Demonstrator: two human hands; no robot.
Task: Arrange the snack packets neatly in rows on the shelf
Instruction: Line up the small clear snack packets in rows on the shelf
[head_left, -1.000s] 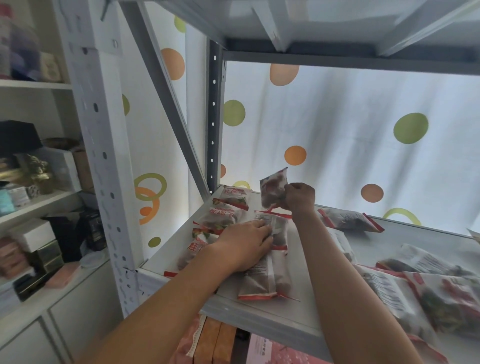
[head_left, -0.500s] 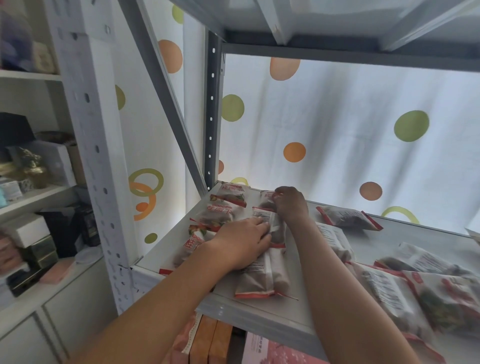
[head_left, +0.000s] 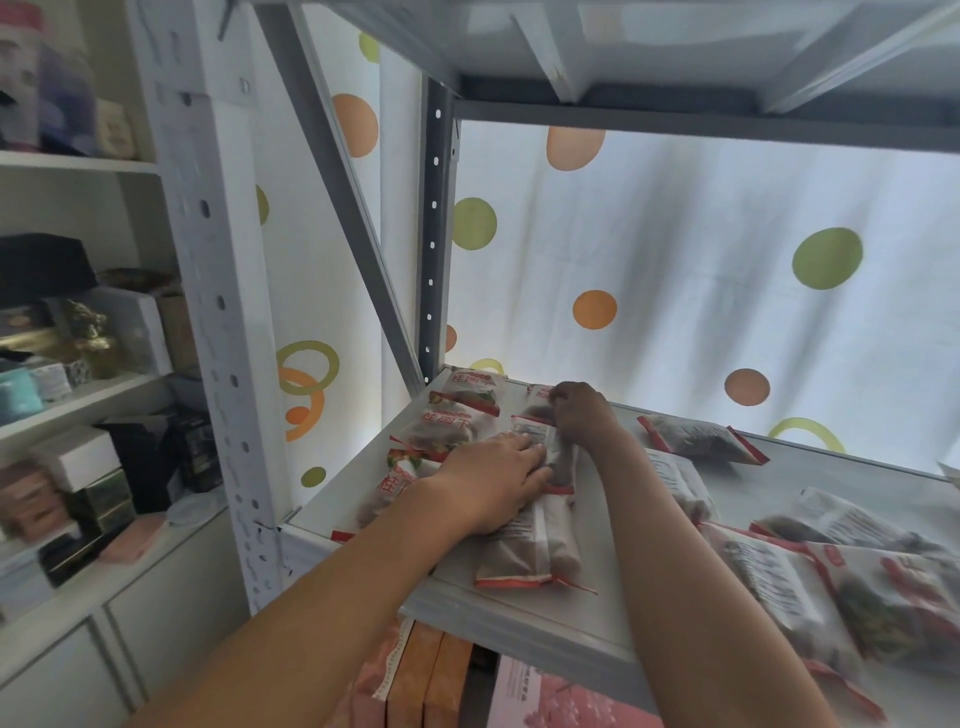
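Clear snack packets with red ends lie on the white shelf (head_left: 831, 467). At the far left a column of three packets (head_left: 441, 428) runs front to back. Beside it is a second column, and its front packet (head_left: 519, 553) lies near the shelf edge. My left hand (head_left: 493, 483) rests flat on this column's middle packet (head_left: 537, 434). At the back of the column, my right hand (head_left: 576, 415) curls its fingers over a packet (head_left: 537, 397) that lies on the shelf. Several loose packets (head_left: 769, 577) are scattered at the right.
A grey upright post (head_left: 434, 234) and a diagonal brace (head_left: 343, 208) stand at the shelf's left back corner. The upper shelf (head_left: 675, 52) hangs low overhead. A dotted curtain (head_left: 701, 270) closes the back. Boxes (head_left: 426, 675) sit below the shelf.
My right hand has brought a packet down from mid-air and laid it at the back of the second column. My left hand has stayed pressed on the middle packet.
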